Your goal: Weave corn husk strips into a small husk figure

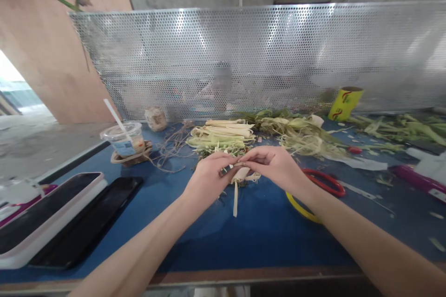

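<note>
My left hand (pixel 212 171) and my right hand (pixel 273 164) meet over the middle of the blue table, thumbs and fingertips pinched together. What they pinch is small and mostly hidden by the fingers. A ring or dark band shows on a finger of my left hand. Just beneath the fingertips lies a pale piece of stalk (pixel 241 175), and a narrow pale strip (pixel 235 200) hangs from it toward me. Behind my hands is a bundle of peeled stalks (pixel 223 133), whitish at the back and light green in front, with leafy bits at the near side.
Leafy husks (pixel 296 127) spread to the back right beside a yellow tube (pixel 345 103). Red-handled scissors (pixel 324 182) and a yellow ring (pixel 303 209) lie by my right forearm. At left are tangled twine (pixel 174 144), a lidded cup (pixel 123 141) and two phones (pixel 94 220). A perforated metal panel (pixel 174 55) stands behind.
</note>
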Available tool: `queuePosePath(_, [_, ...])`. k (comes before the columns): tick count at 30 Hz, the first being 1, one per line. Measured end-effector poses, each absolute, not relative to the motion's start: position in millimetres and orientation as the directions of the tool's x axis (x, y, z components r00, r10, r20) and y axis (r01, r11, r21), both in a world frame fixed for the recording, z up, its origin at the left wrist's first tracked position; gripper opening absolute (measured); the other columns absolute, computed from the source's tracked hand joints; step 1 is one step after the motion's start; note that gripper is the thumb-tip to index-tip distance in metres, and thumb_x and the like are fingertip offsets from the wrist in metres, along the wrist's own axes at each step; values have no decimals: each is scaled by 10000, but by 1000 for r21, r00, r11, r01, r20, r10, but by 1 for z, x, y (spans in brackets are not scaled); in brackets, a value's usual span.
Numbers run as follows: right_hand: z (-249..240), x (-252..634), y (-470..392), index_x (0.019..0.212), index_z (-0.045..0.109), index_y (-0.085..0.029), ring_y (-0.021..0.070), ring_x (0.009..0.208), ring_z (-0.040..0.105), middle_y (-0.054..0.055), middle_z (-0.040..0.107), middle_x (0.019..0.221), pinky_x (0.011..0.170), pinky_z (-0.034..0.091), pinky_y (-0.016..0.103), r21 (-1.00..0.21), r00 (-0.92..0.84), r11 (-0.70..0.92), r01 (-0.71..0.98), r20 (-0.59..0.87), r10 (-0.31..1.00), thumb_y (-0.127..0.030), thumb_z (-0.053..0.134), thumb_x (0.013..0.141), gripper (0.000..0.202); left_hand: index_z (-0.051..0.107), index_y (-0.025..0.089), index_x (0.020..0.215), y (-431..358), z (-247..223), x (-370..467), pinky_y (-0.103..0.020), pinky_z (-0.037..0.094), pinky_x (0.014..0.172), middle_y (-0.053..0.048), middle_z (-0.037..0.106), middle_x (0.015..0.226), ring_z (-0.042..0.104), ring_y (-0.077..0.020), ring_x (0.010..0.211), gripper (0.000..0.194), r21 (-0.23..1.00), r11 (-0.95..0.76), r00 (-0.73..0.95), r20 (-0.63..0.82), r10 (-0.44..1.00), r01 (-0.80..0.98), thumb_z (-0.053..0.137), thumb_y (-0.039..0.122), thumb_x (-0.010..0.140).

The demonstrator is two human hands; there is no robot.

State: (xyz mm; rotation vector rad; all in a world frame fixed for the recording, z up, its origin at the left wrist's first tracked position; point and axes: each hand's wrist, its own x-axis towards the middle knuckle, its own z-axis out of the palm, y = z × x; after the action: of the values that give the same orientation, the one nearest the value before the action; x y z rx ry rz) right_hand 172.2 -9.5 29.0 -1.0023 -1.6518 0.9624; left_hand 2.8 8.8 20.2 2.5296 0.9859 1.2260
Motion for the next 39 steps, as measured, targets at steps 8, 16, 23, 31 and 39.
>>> queuePosePath(8, [28, 173, -9, 846, 550, -169, 123, 690, 649, 19, 662, 785, 621, 524, 234, -926, -274, 338, 167, 285, 918, -176, 549, 746, 100, 673, 144, 792, 7, 18, 4, -226, 498, 605, -51, 655, 737, 597, -129, 657, 161, 185, -805, 471, 729, 497, 564, 533, 222, 785])
queuePosePath(16, [28, 173, -4, 855, 570, -151, 126, 688, 648, 17, 663, 733, 641, 532, 239, -971, -255, 220, 92, 191, 948, -192, 617, 693, 174, 634, 153, 828, 12, 9, 0, -258, 508, 662, -46, 644, 776, 584, -147, 728, 163, -110, -773, 559, 754, 343, 624, 492, 230, 814])
queuePosePath(23, [20, 174, 0, 846, 525, -173, 129, 630, 644, -10, 636, 687, 607, 536, 260, -956, -276, 276, 98, 240, 931, -235, 612, 710, 174, 650, 153, 794, 9, 11, 3, -265, 508, 672, -49, 651, 778, 596, -156, 736, 153, 92, -796, 492, 742, 456, 599, 517, 228, 795])
queuePosePath(31, [22, 180, -2, 934, 512, -208, 127, 731, 631, 8, 635, 795, 622, 518, 237, -830, -350, 461, 314, 350, 869, -175, 514, 779, 159, 654, 219, 906, 10, 21, 6, -186, 489, 552, -19, 664, 849, 611, -118, 657, 224, 540, -688, 553, 420, 720, 485, 454, 273, 821])
queuePosePath(39, [30, 196, -8, 1037, 509, -176, 168, 880, 591, 77, 615, 967, 786, 477, 304, -423, -348, 570, 705, 494, 797, -228, 489, 811, 233, 639, 162, 903, 17, 17, 5, -260, 475, 743, -60, 655, 886, 597, -160, 827, 198, 263, -764, 504, 620, 602, 589, 472, 202, 804])
